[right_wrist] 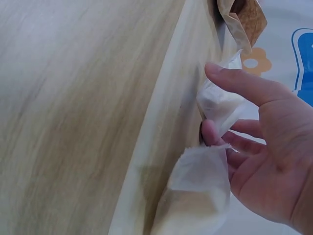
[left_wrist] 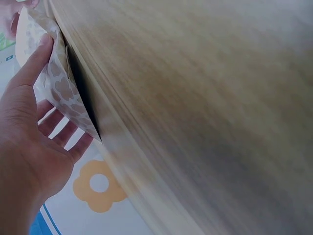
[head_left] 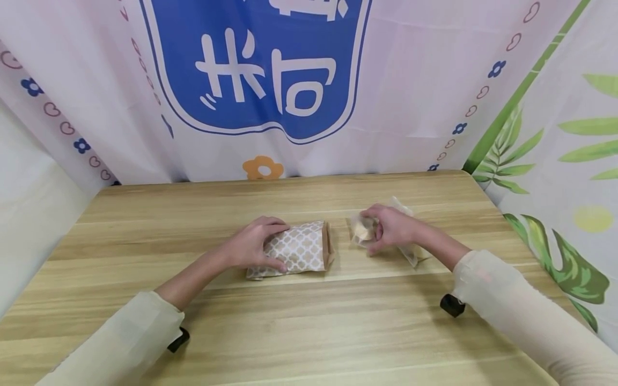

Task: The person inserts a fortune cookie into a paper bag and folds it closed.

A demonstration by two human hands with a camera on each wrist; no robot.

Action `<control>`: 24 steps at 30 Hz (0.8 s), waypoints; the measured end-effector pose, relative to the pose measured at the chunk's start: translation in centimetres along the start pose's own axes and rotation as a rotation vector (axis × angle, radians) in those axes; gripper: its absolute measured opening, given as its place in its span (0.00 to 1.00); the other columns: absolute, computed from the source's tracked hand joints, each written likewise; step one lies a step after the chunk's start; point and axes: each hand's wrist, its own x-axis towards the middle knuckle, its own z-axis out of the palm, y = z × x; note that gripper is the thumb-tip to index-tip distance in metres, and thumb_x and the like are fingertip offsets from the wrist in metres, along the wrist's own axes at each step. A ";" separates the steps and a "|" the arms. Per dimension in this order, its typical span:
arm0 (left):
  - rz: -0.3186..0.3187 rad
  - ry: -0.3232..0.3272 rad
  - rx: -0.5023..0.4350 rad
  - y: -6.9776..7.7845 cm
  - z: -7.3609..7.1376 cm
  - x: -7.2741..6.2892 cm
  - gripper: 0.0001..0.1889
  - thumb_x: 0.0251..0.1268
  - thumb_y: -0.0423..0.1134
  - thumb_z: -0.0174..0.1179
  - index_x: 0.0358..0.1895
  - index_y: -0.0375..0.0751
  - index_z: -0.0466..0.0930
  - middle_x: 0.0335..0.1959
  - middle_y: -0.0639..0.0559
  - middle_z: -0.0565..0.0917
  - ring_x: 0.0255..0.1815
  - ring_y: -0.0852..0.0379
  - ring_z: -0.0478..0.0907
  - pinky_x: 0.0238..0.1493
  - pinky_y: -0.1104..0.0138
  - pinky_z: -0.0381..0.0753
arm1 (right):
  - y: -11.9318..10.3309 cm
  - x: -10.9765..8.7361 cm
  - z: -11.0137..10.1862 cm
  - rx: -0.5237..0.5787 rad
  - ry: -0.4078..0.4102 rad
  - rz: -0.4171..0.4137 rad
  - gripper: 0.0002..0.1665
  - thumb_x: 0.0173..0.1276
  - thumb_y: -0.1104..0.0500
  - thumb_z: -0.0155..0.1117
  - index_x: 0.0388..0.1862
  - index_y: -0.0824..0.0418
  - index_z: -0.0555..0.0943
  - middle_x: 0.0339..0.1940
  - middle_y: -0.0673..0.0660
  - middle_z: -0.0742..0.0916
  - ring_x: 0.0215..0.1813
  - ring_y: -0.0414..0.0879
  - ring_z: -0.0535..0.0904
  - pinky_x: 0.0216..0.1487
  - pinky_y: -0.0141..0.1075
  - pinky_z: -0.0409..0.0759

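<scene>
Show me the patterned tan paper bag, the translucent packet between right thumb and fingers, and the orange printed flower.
Patterned tan paper bag [head_left: 300,248]: head view, upper face.
Translucent packet [right_wrist: 218,102]: right wrist view, crinkled side.
Orange printed flower [head_left: 263,170]: head view, white centre.

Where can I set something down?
The table is bare between the two sleeves; so is a strip between the bag and curtain. Crowded: the middle, where the left hand holds the bag, the right hand one packet beside another packet.

A wooden table [head_left: 314,321] stands; printed cloth [head_left: 263,110] hangs behind.
</scene>
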 end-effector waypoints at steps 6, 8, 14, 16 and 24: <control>0.000 -0.006 0.010 -0.1 0.1 0.1 0.50 0.46 0.58 0.82 0.69 0.27 0.75 0.68 0.34 0.77 0.69 0.36 0.72 0.70 0.44 0.73 | -0.1 0.1 0.5 -0.091 0.038 -0.036 0.53 0.48 0.61 0.87 0.68 0.82 0.70 0.59 0.74 0.79 0.31 0.41 0.79 0.32 0.30 0.82; 0.001 -0.004 0.010 -0.1 0.1 0.1 0.50 0.46 0.58 0.82 0.68 0.27 0.75 0.67 0.34 0.77 0.68 0.36 0.73 0.70 0.44 0.73 | -0.2 0.2 0.5 -0.114 0.054 -0.040 0.51 0.48 0.61 0.86 0.67 0.81 0.72 0.59 0.73 0.81 0.31 0.41 0.79 0.32 0.31 0.82; -0.003 -0.001 0.007 -0.1 0.1 0.0 0.50 0.46 0.58 0.82 0.68 0.27 0.75 0.67 0.34 0.77 0.69 0.36 0.72 0.71 0.44 0.73 | -0.6 0.2 0.5 -0.173 0.072 -0.006 0.49 0.48 0.61 0.83 0.68 0.78 0.73 0.57 0.70 0.83 0.37 0.47 0.80 0.36 0.34 0.82; -0.005 -0.005 0.009 -0.1 0.1 0.0 0.51 0.46 0.59 0.82 0.68 0.27 0.75 0.68 0.34 0.76 0.69 0.36 0.72 0.70 0.44 0.73 | -0.7 0.2 0.5 -0.201 0.057 0.011 0.51 0.49 0.59 0.83 0.70 0.76 0.72 0.58 0.68 0.83 0.40 0.49 0.80 0.39 0.37 0.82; -0.005 -0.009 0.012 0.0 0.0 0.0 0.50 0.47 0.59 0.81 0.68 0.27 0.75 0.68 0.34 0.76 0.69 0.37 0.72 0.70 0.45 0.73 | -1.0 0.0 0.7 -0.292 0.003 0.033 0.56 0.49 0.52 0.84 0.73 0.73 0.70 0.62 0.67 0.80 0.50 0.54 0.81 0.50 0.47 0.85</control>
